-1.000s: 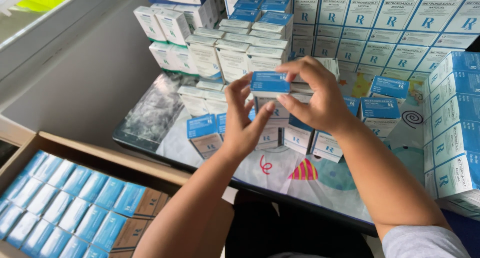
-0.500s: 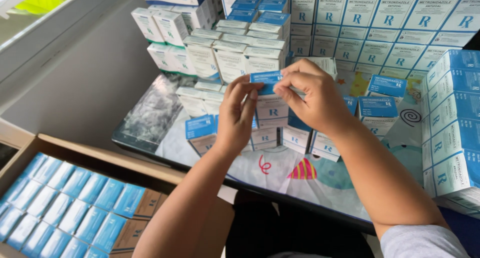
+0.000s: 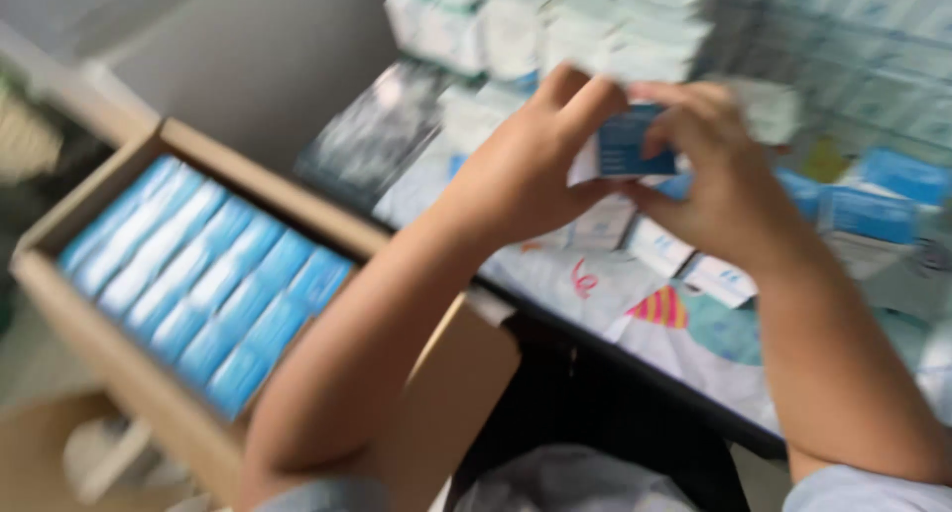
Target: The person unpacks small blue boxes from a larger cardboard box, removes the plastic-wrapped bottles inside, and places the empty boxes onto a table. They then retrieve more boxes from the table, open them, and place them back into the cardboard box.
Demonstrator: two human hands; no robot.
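**Both hands close on one small blue carton above the table**

While the whole view is smeared by motion blur, the main facts can be read. The left hand [image 3: 526, 170] and the right hand [image 3: 719, 190] meet in the upper middle of the view, above the table, and hold between them a small blue and white cardboard carton [image 3: 627, 147]. The left hand's fingers curl over the carton's left end, with the thumb underneath. The right hand's fingers bend over its top and right side, pinching it; how firmly each fingertip presses I cannot tell through the blur. The carton sits in the air, clear of the table, at the level of the stacks behind it.

Below the hands lies the table's patterned cloth [image 3: 684, 324], pale with red and coloured shapes, and on it stand several loose small white and blue cartons [image 3: 719, 274], just beside the right wrist. Behind them rise stacks of the same kind of white and blue cartons [image 3: 555, 31], and more blue ones [image 3: 878, 205] stand at the right edge.

At the left, lower than the table and near the left forearm, an open brown cardboard shipping box [image 3: 426, 403] holds neat rows of blue cartons [image 3: 198, 274] packed side by side.
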